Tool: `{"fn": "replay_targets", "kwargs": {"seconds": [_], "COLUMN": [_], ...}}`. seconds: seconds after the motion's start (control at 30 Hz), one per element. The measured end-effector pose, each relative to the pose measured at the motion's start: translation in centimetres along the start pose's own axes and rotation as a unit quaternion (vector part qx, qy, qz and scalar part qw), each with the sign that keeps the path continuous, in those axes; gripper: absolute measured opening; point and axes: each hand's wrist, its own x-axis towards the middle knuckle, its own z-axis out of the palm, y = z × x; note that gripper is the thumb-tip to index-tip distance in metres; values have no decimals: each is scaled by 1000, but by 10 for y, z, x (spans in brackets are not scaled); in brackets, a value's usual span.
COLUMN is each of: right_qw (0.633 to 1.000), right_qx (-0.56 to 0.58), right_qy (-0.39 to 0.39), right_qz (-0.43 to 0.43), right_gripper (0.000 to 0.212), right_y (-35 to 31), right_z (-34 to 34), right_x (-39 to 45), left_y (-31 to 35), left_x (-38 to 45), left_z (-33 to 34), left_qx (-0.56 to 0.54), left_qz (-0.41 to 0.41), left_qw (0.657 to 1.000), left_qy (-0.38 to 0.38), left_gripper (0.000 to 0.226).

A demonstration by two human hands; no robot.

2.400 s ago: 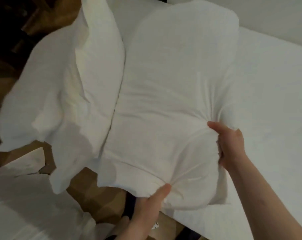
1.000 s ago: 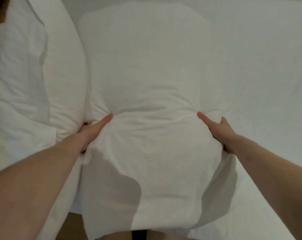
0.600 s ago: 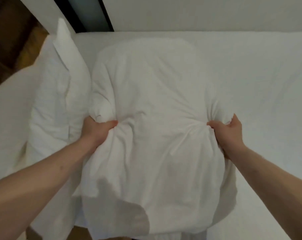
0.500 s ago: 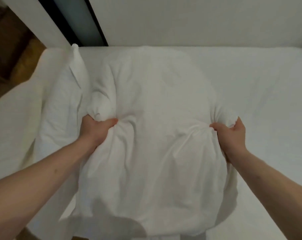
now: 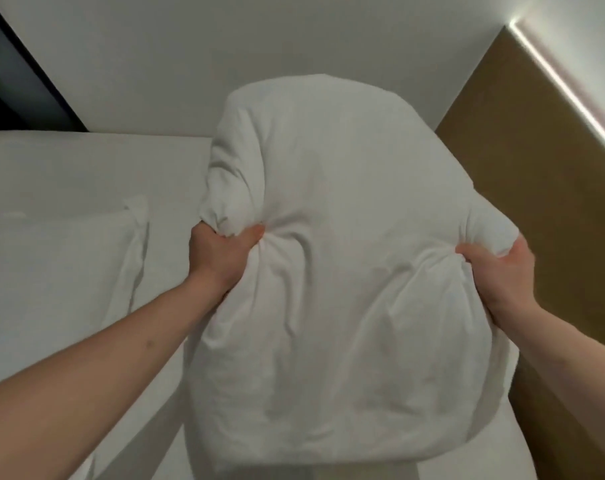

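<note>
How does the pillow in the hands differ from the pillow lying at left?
The held pillow stands upright, gripped at both sides by the left hand and right hand; the other pillow lies flat on the bed, untouched. The held pillow is bunched and creased at each grip; the other pillow looks smooth. Both are white.

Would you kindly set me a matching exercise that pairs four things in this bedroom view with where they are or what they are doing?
Things:
1. left hand
2. right hand
3. second pillow
4. light strip

Places or states:
A. runs along the upper edge of the brown panel
B. grips the right side of the held pillow
C. lies on the bed, at the left
D. grips the left side of the held pillow

Pairs: 1-D, 2-B, 3-C, 4-A.
</note>
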Motion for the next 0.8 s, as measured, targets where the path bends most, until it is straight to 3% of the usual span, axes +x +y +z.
{"fn": "replay_targets", "kwargs": {"seconds": [0.13, 0.23, 0.33, 0.43, 0.57, 0.7, 0.73, 0.8], "right_qw": [998, 992, 973, 944, 928, 934, 939, 947], "right_qx": [-53, -126, -215, -282, -277, -234, -225, -211], "right_qy": [36, 25, -58, -137, -172, -127, -112, -79], "right_qz": [-21, 13, 53, 108, 182, 236, 234, 229], "right_gripper": [62, 79, 105, 112, 120, 140, 133, 96], "right_y": [30, 82, 151, 224, 289, 336, 338, 331], "right_z": [-53, -76, -88, -91, -89, -76, -69, -59], "right_x": [52, 90, 117, 124, 99, 81, 79, 76], "left_y": [-7, -37, -97, -152, -185, -187, -186, -177], "left_x": [-8, -11, -17, -35, -60, -76, -80, -92], "left_z": [92, 147, 179, 199, 218, 207, 205, 206], "left_qx": [-5, 50, 158, 216, 221, 239, 254, 290], "left_qz": [3, -37, -130, -193, -186, -205, -198, -146], "left_qw": [1000, 996, 963, 921, 933, 929, 926, 919], "left_qy": [-16, -59, -174, -260, -217, -194, -199, -224], "left_gripper": [70, 80, 82, 109, 141, 131, 127, 102]}}
